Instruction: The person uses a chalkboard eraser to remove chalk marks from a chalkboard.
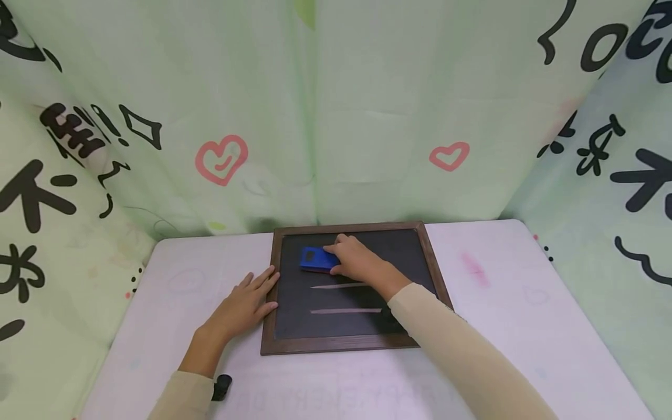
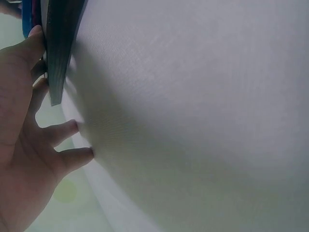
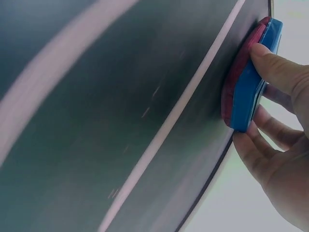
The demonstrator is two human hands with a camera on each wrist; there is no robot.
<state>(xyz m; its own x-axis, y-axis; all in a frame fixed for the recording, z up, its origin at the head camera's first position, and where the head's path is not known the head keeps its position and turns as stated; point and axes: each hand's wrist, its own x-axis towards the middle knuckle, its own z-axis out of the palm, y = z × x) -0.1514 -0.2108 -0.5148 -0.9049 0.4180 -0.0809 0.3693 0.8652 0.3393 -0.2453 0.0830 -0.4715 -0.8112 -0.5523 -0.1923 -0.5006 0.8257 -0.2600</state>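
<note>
On the upper left part of the chalkboard (image 1: 357, 286), the right hand (image 1: 357, 261) grips a blue eraser (image 1: 317, 259), thumb on one long edge and fingers curled over the other; the right wrist view shows its dark red felt face (image 3: 236, 92) pressed flat against the slate. The wiping step looks to be in hand, judged from the eraser sitting above two pale chalk lines: one (image 1: 336, 286) just below the hand, a second (image 1: 345, 311) lower down, both running left to right and both unwiped. The next move, as I judge it, calls for drawing the eraser down and across along each line while holding the felt flat. The left hand (image 1: 244, 306) lies open, fingers straight, on the white surface (image 1: 525, 315), its fingertips touching the left side of the wooden frame (image 1: 269, 315), which seems to steady the board. Nothing stands between the eraser and the lines; the right forearm in a beige sleeve (image 1: 457, 350) crosses the board's lower right corner and covers the ends of the lines. Patterned green curtains (image 1: 367, 116) with pink hearts close off the back and sides, and a faint pink smudge (image 1: 475, 268) marks the surface right of the board.
</note>
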